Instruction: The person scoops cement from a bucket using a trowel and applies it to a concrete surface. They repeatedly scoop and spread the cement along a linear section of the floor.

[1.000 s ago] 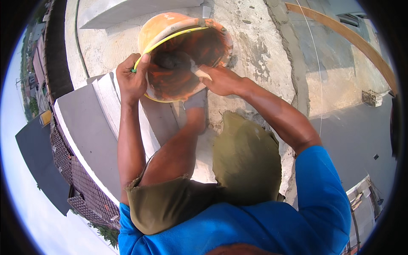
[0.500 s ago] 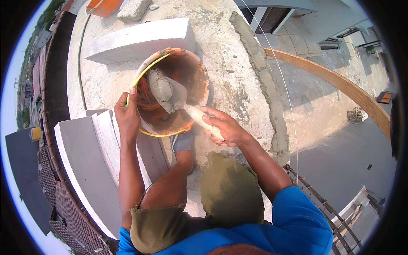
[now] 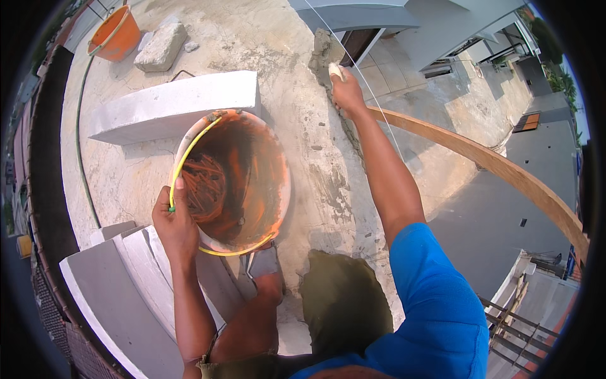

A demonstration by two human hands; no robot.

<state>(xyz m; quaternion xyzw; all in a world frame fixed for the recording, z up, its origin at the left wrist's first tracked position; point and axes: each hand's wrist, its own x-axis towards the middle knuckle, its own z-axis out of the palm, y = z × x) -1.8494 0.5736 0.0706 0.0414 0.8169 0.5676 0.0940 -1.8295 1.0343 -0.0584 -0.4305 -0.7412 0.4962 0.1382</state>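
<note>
The orange bucket [image 3: 237,183] sits tilted on the rough concrete top [image 3: 303,95], its mouth turned up toward the person, the inside smeared with grey mortar and close to scraped out. Its yellow handle [image 3: 189,158] arcs over the near-left rim, and that is where the left hand [image 3: 175,224] is: fingers wrapped shut around the handle and rim, thumb up along the yellow bar. So the bucket lies just ahead and to the right of that hand, touching it.

Now look out past the bucket. The right hand [image 3: 346,91] is well away from it, arm stretched long and straight, up and to the right. It is curled around a pale lump, mortar by the look of it [image 3: 336,71], and pressed against the ragged edge of the concrete, where a thin taut string [image 3: 372,95] runs past. I cannot tell how tightly the fingers close on the lump.

That is the line that matters: bucket near the left hand, the concrete edge far off beyond the right, the arm's length lying between them.

Beyond the bucket a white block [image 3: 177,104] lies flat, long side across. More blocks [image 3: 126,271] are stacked under the left forearm. A second orange bucket [image 3: 117,35] and a rough stone [image 3: 161,47] sit further back. A curved wooden plank [image 3: 492,167] runs off to the right.
</note>
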